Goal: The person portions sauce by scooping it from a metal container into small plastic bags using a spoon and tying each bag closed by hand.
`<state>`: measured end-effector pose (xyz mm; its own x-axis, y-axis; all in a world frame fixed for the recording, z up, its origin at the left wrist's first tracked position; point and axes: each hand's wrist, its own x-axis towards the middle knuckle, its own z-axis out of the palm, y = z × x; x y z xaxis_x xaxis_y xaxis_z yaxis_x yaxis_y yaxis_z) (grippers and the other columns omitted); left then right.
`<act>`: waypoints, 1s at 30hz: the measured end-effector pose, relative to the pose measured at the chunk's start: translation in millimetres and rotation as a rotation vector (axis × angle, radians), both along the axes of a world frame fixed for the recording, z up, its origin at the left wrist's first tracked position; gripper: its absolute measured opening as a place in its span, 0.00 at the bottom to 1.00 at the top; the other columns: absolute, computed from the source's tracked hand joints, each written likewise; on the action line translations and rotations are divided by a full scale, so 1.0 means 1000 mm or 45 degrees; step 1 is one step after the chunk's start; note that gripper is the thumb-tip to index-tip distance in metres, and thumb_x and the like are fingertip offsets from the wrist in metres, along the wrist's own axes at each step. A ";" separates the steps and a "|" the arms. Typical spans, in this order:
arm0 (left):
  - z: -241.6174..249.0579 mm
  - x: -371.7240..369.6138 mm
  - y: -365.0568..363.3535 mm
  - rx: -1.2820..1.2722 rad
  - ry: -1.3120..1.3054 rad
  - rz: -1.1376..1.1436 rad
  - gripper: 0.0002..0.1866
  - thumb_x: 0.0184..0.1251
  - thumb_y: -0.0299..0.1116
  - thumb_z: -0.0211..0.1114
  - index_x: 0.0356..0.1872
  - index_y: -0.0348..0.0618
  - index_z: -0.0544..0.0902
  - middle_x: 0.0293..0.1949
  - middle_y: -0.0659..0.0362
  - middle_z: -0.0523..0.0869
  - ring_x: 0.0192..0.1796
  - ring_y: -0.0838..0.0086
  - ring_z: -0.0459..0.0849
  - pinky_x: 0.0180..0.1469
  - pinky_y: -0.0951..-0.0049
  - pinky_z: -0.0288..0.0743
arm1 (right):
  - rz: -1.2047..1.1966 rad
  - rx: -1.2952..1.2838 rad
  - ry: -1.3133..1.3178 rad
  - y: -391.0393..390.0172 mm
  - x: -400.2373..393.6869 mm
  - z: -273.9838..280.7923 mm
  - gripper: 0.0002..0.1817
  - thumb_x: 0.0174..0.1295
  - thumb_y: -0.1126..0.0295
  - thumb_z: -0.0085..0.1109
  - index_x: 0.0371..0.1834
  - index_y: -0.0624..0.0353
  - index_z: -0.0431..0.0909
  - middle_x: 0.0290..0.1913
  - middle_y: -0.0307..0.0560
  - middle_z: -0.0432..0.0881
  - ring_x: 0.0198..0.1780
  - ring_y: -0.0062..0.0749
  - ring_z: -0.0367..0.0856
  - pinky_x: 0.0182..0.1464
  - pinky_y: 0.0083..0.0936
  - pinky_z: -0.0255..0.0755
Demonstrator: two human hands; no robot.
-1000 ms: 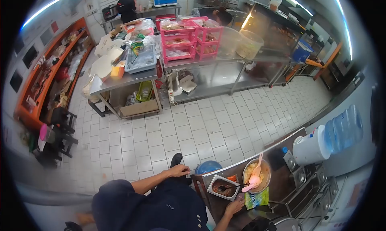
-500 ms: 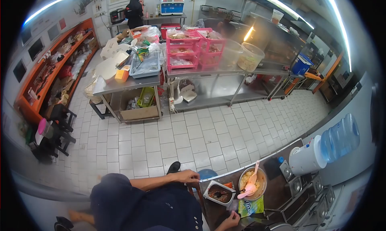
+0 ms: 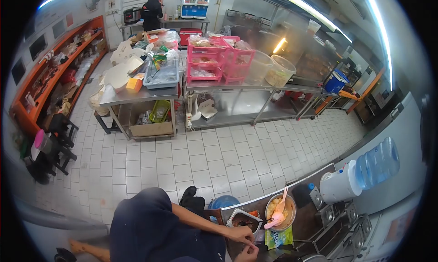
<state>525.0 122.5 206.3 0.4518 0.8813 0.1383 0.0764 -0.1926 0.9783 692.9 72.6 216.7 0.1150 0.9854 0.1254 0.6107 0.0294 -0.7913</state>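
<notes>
At the near edge of the dark counter [image 3: 301, 243], my left hand [image 3: 242, 235] and my right hand [image 3: 248, 252] meet, fingertips together. Their fingers look closed, and anything between them is too small to name. Just behind them is a metal container [image 3: 243, 220] with dark red-brown contents and a black utensil. To its right sits a round bowl [image 3: 292, 215] of yellowish food, with a pink spoon [image 3: 279, 215] resting in it. A green and yellow packet [image 3: 279, 238] lies in front of the bowl, right of my hands.
A water dispenser [image 3: 340, 185] with a blue bottle and several metal containers stand on the right. Beyond the tiled floor [image 3: 214, 152] are steel tables with pink crates [image 3: 204, 59] and a blue basket [image 3: 161, 75]. A person [image 3: 152, 12] stands at the back. Orange shelves [image 3: 64, 70] line the left.
My left hand has moved right and down from the counter's left edge to my right hand. My right hand has shifted slightly left. The camera view has turned a little.
</notes>
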 end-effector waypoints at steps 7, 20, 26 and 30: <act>-0.018 -0.032 0.004 -0.034 0.019 0.003 0.11 0.59 0.34 0.68 0.35 0.36 0.87 0.27 0.51 0.88 0.31 0.64 0.87 0.35 0.64 0.78 | 0.261 -0.400 0.420 0.002 -0.055 0.112 0.07 0.72 0.73 0.57 0.41 0.68 0.79 0.30 0.45 0.82 0.31 0.26 0.79 0.34 0.24 0.75; 0.017 -0.038 0.003 0.330 0.610 -0.065 0.14 0.64 0.37 0.61 0.31 0.32 0.79 0.25 0.40 0.83 0.29 0.45 0.85 0.32 0.50 0.76 | 0.343 -0.898 0.903 0.040 -0.003 -0.034 0.11 0.67 0.73 0.59 0.26 0.63 0.78 0.21 0.43 0.74 0.20 0.29 0.72 0.28 0.26 0.71; 0.021 -0.036 0.008 0.364 0.586 -0.004 0.16 0.65 0.39 0.61 0.29 0.32 0.80 0.26 0.41 0.83 0.30 0.46 0.84 0.33 0.50 0.76 | 0.663 -0.417 0.363 0.037 -0.009 0.030 0.11 0.73 0.70 0.52 0.34 0.65 0.77 0.27 0.43 0.78 0.25 0.27 0.74 0.30 0.28 0.71; 0.042 -0.042 0.012 0.468 0.373 0.040 0.18 0.71 0.42 0.56 0.36 0.34 0.80 0.36 0.45 0.83 0.43 0.49 0.83 0.45 0.52 0.76 | 0.756 -0.080 -0.026 0.036 -0.004 0.049 0.12 0.73 0.67 0.53 0.40 0.65 0.80 0.31 0.47 0.83 0.30 0.34 0.78 0.35 0.34 0.74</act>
<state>482.9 134.0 248.6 0.4922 0.8118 0.3143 0.3506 -0.5153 0.7820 688.9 108.9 266.1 -0.4594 0.8862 0.0608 0.5193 0.3235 -0.7910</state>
